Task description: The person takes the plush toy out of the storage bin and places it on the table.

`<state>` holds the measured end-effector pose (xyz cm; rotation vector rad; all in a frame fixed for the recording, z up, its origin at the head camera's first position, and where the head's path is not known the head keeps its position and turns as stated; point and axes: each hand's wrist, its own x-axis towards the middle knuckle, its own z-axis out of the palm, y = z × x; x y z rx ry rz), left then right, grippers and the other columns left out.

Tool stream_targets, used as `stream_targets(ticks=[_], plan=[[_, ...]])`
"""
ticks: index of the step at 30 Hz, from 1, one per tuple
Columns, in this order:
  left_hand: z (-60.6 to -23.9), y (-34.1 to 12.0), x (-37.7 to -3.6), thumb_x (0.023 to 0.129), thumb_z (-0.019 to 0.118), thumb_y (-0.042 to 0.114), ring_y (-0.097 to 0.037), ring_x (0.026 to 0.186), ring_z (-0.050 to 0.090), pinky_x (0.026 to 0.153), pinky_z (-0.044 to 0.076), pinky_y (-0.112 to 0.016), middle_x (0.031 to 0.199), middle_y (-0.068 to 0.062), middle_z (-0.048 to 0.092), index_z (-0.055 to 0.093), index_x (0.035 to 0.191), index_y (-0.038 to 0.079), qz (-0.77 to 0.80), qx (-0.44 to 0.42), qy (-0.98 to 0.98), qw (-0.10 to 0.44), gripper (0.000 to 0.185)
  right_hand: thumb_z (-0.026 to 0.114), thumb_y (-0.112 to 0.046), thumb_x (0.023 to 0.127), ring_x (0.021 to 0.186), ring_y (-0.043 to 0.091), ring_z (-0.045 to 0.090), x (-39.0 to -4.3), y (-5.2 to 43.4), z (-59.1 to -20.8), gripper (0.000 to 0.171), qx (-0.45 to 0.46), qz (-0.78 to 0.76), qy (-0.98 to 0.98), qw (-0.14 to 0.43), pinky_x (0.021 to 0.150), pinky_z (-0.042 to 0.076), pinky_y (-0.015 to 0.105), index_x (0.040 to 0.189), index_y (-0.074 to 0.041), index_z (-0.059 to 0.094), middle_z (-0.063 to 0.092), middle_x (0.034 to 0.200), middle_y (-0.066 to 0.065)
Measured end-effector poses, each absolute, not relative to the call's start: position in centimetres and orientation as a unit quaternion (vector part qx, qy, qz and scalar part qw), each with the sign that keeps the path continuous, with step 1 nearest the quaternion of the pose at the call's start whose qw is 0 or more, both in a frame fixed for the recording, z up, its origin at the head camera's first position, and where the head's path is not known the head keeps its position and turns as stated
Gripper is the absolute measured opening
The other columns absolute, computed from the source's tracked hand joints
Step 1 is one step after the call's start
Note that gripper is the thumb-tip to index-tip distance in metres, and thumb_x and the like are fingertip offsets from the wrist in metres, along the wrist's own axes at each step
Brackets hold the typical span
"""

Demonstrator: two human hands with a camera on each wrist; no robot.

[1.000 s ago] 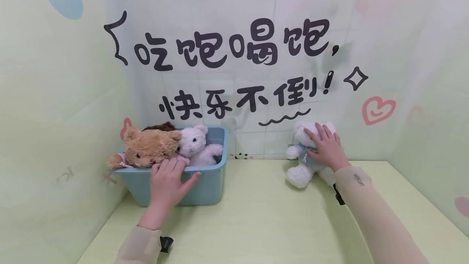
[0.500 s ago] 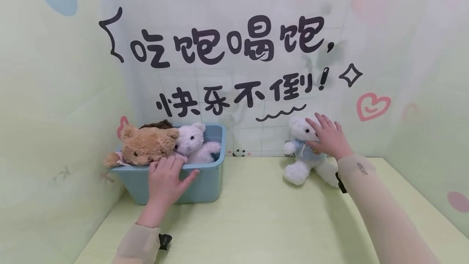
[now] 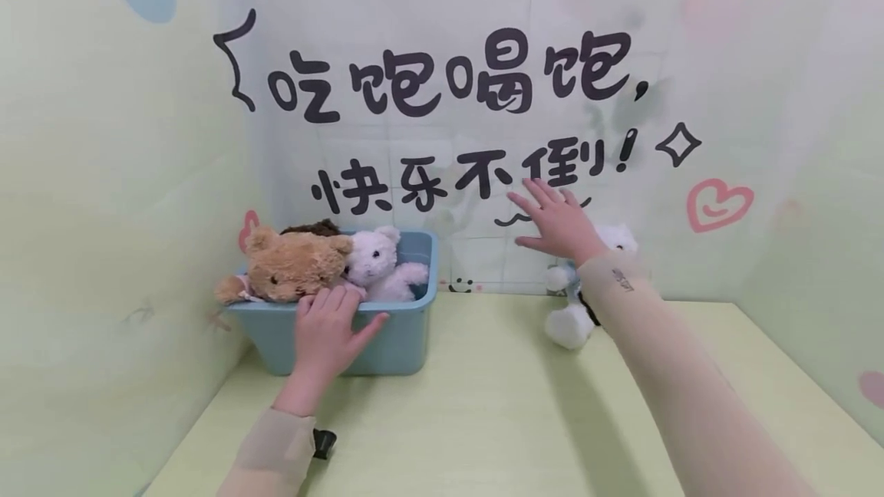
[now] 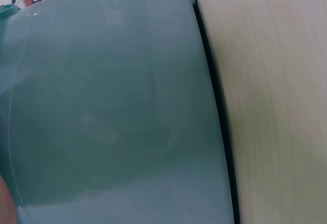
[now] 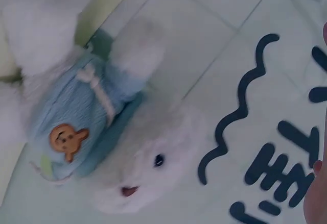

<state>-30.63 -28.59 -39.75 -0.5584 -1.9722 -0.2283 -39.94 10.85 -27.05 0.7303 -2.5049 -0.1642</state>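
Right hand [image 3: 558, 225], fingers spread and empty, has left the seated white bear [image 5: 143, 147], blue top [image 5: 56, 114] bear-patched; left hand [image 3: 326, 340] grips the blue bin [image 3: 404, 340].

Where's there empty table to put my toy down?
The table is bare between the blue bin and the white bear in blue, and nearer the camera between the sleeves. The bin is crowded: stuffed bears fill most of it, and the left hand grips its front rim.
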Motion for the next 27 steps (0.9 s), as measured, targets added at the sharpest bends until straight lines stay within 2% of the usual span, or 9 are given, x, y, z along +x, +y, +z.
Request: stream_targets(ticks=[4, 9, 14, 21, 25, 27], plan=[[-39.6, -29.0, -30.8, 0.09, 0.043, 0.068, -0.031, 0.076, 0.054, 0.073, 0.034, -0.047, 0.089, -0.007, 0.062, 0.06, 0.096, 0.009, -0.093, -0.234, -0.824, 0.507, 0.061, 0.067, -0.053, 0.085, 0.145, 0.033, 0.017, -40.6, 5.9, -26.4, 0.085, 0.306, -0.079, -0.912, 0.261, 0.109, 0.019, 0.059, 0.153, -0.021, 0.028, 0.018, 0.159, 0.014], [-39.3, -29.1, -31.4, 0.09, 0.043, 0.067, -0.03, 0.077, 0.054, 0.073, 0.035, -0.047, 0.089, -0.006, 0.061, 0.06, 0.095, 0.01, -0.091, -0.244, -0.816, 0.516, 0.06, 0.068, -0.049, 0.086, 0.145, 0.031, 0.018, -40.6, 0.7, -25.4, 0.083, 0.344, -0.091, -0.899, 0.255, 0.11, 0.02, 0.057, 0.153, -0.022, 0.027, 0.02, 0.159, 0.012], [-39.2, -28.7, -32.2, 0.091, 0.043, 0.067, -0.031, 0.076, 0.053, 0.073, 0.034, -0.048, 0.088, -0.007, 0.061, 0.06, 0.094, 0.009, -0.091, -0.251, -0.809, 0.524, 0.06, 0.072, -0.049, 0.083, 0.146, 0.028, 0.017, -40.1, -3.6, -24.4, 0.089, 0.401, -0.146, -0.868, 0.252, 0.112, 0.021, 0.052, 0.154, -0.024, 0.024, 0.019, 0.16, 0.01], [-39.5, -28.5, -32.6, 0.093, 0.038, 0.067, -0.03, 0.078, 0.055, 0.074, 0.036, -0.047, 0.089, -0.008, 0.062, 0.061, 0.094, 0.009, -0.078, -0.245, -0.816, 0.518, 0.063, 0.076, -0.048, 0.079, 0.147, 0.024, 0.012, -39.0, -9.6, -23.9, 0.098, 0.485, -0.218, -0.805, 0.261, 0.113, 0.018, 0.048, 0.156, -0.028, 0.018, 0.01, 0.162, 0.004], [-39.6, -29.3, -32.6, 0.093, 0.035, 0.069, -0.029, 0.08, 0.056, 0.075, 0.036, -0.046, 0.091, -0.007, 0.063, 0.061, 0.094, 0.01, -0.077, -0.231, -0.82, 0.518, 0.065, 0.076, -0.052, 0.077, 0.147, 0.023, 0.013, -38.4, -13.6, -24.0, 0.103, 0.518, -0.266, -0.764, 0.279, 0.113, 0.021, 0.046, 0.156, -0.029, 0.014, 0.009, 0.162, 0.003], [-39.6, -29.8, -32.5, 0.092, 0.034, 0.07, -0.03, 0.081, 0.057, 0.076, 0.037, -0.047, 0.091, -0.007, 0.064, 0.06, 0.093, 0.01, -0.077, -0.229, -0.819, 0.52, 0.065, 0.077, -0.048, 0.078, 0.146, 0.023, 0.016, -38.2, -15.3, -24.1, 0.102, 0.536, -0.279, -0.743, 0.286, 0.112, 0.023, 0.046, 0.156, -0.029, 0.014, 0.011, 0.162, 0.002]])
